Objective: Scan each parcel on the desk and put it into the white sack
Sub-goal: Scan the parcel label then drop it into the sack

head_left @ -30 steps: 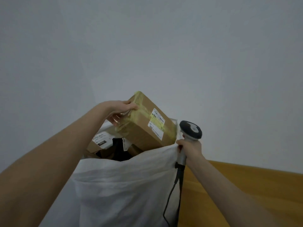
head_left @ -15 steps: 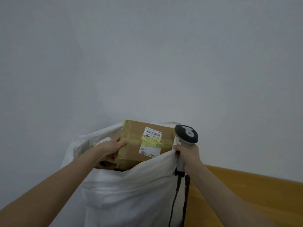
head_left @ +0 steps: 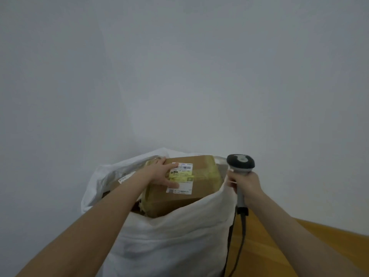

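Observation:
A brown cardboard parcel (head_left: 201, 182) with yellow tape and white labels lies in the mouth of the white sack (head_left: 175, 242). My left hand (head_left: 159, 173) rests flat on the parcel's top, fingers spread straight over the label. My right hand (head_left: 246, 183) grips the handle of a grey and black barcode scanner (head_left: 240, 162) and also pinches the sack's right rim. The scanner's black cable hangs down beside the sack. Another labelled parcel (head_left: 125, 179) shows deeper in the sack at the left, mostly hidden.
A wooden desk surface (head_left: 289, 242) runs along the lower right, beside the sack. A plain grey wall fills the view above and behind the sack.
The parcel has gone from tilted above the sack to lying flat in its mouth. My left hand moved from its left edge onto its top. My right hand has hardly moved.

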`<control>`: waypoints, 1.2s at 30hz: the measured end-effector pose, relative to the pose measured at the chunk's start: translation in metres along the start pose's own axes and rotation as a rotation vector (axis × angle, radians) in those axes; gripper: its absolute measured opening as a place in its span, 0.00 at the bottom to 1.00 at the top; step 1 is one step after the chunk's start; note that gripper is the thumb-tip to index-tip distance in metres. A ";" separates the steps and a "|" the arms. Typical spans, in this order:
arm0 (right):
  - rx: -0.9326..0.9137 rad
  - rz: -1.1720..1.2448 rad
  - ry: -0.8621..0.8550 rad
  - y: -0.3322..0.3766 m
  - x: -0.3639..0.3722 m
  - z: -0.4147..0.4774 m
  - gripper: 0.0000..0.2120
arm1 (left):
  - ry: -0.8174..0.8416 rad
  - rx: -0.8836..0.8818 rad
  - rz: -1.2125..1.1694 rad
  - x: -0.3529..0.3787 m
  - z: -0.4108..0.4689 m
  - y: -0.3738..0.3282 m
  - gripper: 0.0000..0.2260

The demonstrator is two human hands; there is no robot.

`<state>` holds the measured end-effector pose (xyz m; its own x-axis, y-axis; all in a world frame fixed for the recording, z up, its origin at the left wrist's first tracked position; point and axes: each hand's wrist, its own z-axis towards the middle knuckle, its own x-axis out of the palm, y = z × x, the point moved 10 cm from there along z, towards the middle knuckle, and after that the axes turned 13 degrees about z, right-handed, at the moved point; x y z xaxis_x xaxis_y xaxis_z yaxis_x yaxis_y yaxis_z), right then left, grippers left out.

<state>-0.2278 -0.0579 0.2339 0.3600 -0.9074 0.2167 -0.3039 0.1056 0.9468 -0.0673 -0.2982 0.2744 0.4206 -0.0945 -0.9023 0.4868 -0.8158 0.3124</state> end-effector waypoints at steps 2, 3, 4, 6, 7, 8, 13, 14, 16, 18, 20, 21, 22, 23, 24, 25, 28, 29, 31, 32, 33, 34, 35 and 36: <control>-0.028 0.008 -0.026 0.016 -0.015 0.015 0.08 | 0.000 -0.017 -0.013 0.004 -0.001 0.008 0.42; -0.037 0.012 -0.022 0.022 -0.017 0.021 0.07 | 0.000 -0.026 -0.017 0.007 -0.003 0.010 0.42; -0.044 0.006 -0.010 0.028 -0.016 0.028 0.06 | -0.006 -0.033 -0.020 0.007 -0.005 0.012 0.42; -0.062 -0.039 0.023 0.037 -0.008 0.038 0.07 | -0.014 -0.033 -0.011 0.010 -0.007 0.012 0.41; -0.074 -0.064 0.034 0.041 -0.003 0.043 0.08 | -0.030 -0.039 -0.005 0.008 -0.007 0.015 0.40; -0.084 -0.094 0.047 0.044 0.003 0.046 0.10 | -0.056 -0.048 -0.003 0.004 -0.006 0.018 0.40; -0.122 -0.358 0.096 0.058 0.040 0.077 0.11 | -0.149 -0.041 0.043 -0.029 0.021 0.026 0.36; -0.130 -0.418 0.098 0.061 0.049 0.084 0.11 | -0.156 -0.034 0.014 -0.035 0.029 0.029 0.34; -0.139 -0.515 0.102 0.066 0.065 0.100 0.11 | -0.172 -0.027 -0.144 -0.044 0.051 0.045 0.30; -0.136 -0.597 0.109 0.071 0.081 0.115 0.10 | -0.224 -0.054 -0.258 -0.050 0.078 0.073 0.25; -0.124 -0.690 0.127 0.072 0.097 0.127 0.08 | -0.249 -0.128 -0.253 -0.043 0.111 0.107 0.23; -0.118 -0.731 0.148 0.072 0.107 0.132 0.08 | -0.231 -0.167 -0.261 -0.034 0.126 0.123 0.24; -0.115 -0.763 0.175 0.069 0.117 0.137 0.08 | -0.200 -0.195 -0.290 -0.021 0.142 0.135 0.25; -0.111 -0.790 0.207 0.066 0.128 0.141 0.08 | -0.157 -0.218 -0.331 -0.007 0.156 0.144 0.27; -0.103 -0.816 0.238 0.061 0.137 0.144 0.08 | -0.111 -0.235 -0.368 0.008 0.170 0.151 0.29; -0.092 -0.846 0.264 0.055 0.145 0.148 0.09 | -0.058 -0.245 -0.400 0.021 0.181 0.156 0.30; -0.049 -0.924 0.310 0.036 0.162 0.157 0.12 | 0.042 -0.245 -0.463 0.048 0.200 0.159 0.31; -0.039 -0.945 0.319 0.031 0.166 0.159 0.13 | 0.056 -0.246 -0.469 0.051 0.203 0.159 0.31; -0.018 -0.982 0.318 0.023 0.169 0.164 0.14 | 0.093 -0.223 -0.485 0.056 0.206 0.158 0.28; -0.006 -1.001 0.314 0.020 0.169 0.167 0.15 | 0.128 -0.195 -0.492 0.058 0.206 0.155 0.26; 0.006 -1.011 0.312 0.018 0.170 0.169 0.14 | 0.180 -0.166 -0.478 0.062 0.206 0.153 0.24; 0.010 -1.012 0.312 0.016 0.171 0.171 0.13 | 0.227 -0.140 -0.444 0.065 0.204 0.150 0.23; 0.011 -1.005 0.311 0.016 0.172 0.173 0.11 | 0.271 -0.130 -0.398 0.067 0.202 0.151 0.24; 0.011 -0.993 0.310 0.015 0.173 0.175 0.10 | 0.305 -0.119 -0.352 0.067 0.199 0.150 0.25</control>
<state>-0.3240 -0.2847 0.2446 0.6629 -0.4391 -0.6064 0.2461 -0.6371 0.7304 -0.1183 -0.5399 0.2016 0.4117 0.3619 -0.8364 0.7168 -0.6954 0.0519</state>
